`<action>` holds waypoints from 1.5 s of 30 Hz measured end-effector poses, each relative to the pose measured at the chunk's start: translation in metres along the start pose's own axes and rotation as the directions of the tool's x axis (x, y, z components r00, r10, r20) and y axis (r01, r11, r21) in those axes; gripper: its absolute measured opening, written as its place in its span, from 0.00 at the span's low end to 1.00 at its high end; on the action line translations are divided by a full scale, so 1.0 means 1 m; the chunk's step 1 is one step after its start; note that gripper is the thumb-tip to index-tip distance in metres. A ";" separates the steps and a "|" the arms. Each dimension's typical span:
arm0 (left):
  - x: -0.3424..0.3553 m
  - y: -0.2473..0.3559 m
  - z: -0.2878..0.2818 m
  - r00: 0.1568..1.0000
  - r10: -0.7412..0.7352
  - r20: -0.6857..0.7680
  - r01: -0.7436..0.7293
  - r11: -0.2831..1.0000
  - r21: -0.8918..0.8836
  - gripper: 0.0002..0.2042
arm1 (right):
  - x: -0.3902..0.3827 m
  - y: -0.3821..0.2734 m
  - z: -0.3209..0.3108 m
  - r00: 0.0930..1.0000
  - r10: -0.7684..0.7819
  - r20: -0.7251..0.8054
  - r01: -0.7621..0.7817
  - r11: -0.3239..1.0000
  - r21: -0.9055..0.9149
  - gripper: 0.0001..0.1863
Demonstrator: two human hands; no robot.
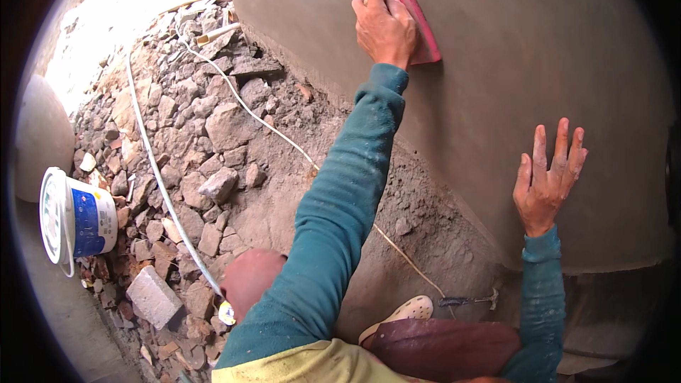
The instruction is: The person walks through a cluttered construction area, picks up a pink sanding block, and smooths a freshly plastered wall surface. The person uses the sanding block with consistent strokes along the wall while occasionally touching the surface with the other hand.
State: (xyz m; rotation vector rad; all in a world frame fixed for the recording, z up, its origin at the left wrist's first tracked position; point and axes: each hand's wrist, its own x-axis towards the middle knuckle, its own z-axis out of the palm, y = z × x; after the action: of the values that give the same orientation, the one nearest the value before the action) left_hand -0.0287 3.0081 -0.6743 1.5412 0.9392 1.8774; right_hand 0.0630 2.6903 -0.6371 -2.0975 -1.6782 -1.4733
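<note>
Your left hand [385, 26] gripped the red plastering float [424, 30], slanting down-right on the wall [532, 42]; your right hand [546, 188], fingers spread, was farther.

The flat, oblong red block [425, 42] lay against the smooth, damp-looking grey wall [511, 42], slanting from far left to near right.

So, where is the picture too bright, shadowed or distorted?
Head view: glare bleaches the upper left, beyond the rubble; a soft shadow lies on the grey wall just below the red float; toward the right rim, that wall's lower edge curves.
</note>
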 end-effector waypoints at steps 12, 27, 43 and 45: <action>-0.032 -0.002 0.009 0.994 -0.105 0.008 0.105 0.994 0.026 0.27 | -0.024 0.017 -0.052 0.998 -0.047 0.033 0.046 0.998 0.043 0.26; -0.082 0.004 0.006 0.993 0.111 0.030 -0.107 0.987 -0.122 0.25 | 0.008 0.007 -0.023 0.995 -0.100 -0.003 0.099 0.989 0.110 0.27; 0.028 0.010 0.010 0.996 0.081 0.023 -0.081 0.997 0.000 0.31 | 0.004 0.006 -0.025 0.999 -0.037 0.036 0.035 0.997 0.069 0.27; 0.023 0.016 0.013 0.989 0.138 0.048 -0.137 0.990 -0.039 0.30 | 0.003 0.006 -0.030 0.996 -0.059 0.069 0.052 0.994 0.098 0.26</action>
State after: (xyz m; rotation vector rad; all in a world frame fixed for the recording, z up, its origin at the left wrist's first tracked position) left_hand -0.0202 3.0184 -0.6461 1.6612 0.7905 1.9289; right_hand 0.0492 2.6730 -0.6162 -2.0941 -1.8087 -1.3175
